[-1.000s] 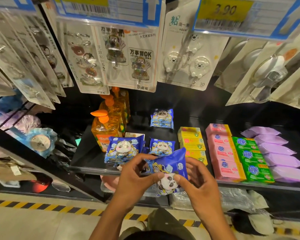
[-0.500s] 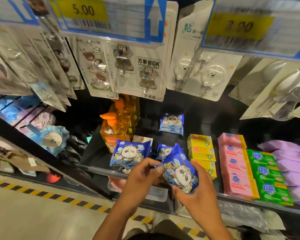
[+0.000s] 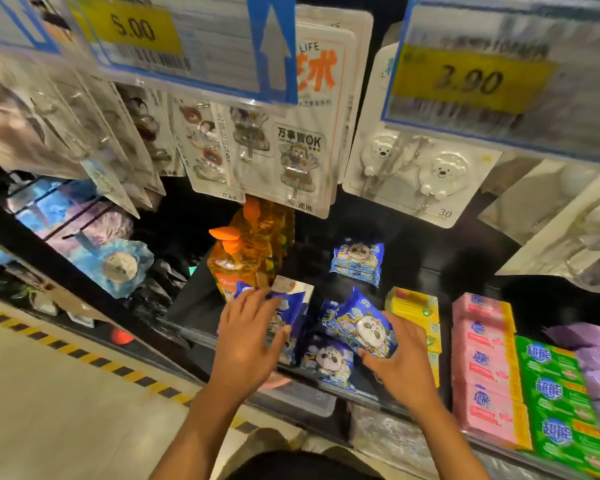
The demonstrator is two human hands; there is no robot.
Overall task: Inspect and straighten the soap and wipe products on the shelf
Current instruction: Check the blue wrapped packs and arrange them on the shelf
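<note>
Left hand (image 3: 248, 341) flat, fingers spread, pressing the leftmost panda pack (image 3: 288, 315). At least four packs on the shelf (image 3: 437, 268). Right hand (image 3: 404, 365) grips the held panda pack (image 3: 361, 323) at the shelf front. A moment ago, both hands held it.

Much of one blue panda pack (image 3: 293, 315) is covered by the left hand (image 3: 246, 337), and its print cannot be made out. The lower corner of a second panda pack (image 3: 359, 325) is hidden in the right hand (image 3: 400, 362). The label of the orange bottle (image 3: 232, 265) is half masked. Small print on the 3.90 price tag (image 3: 471, 81) is blurred, and the purple packs (image 3: 596, 358) are cut off at the right edge.
</note>
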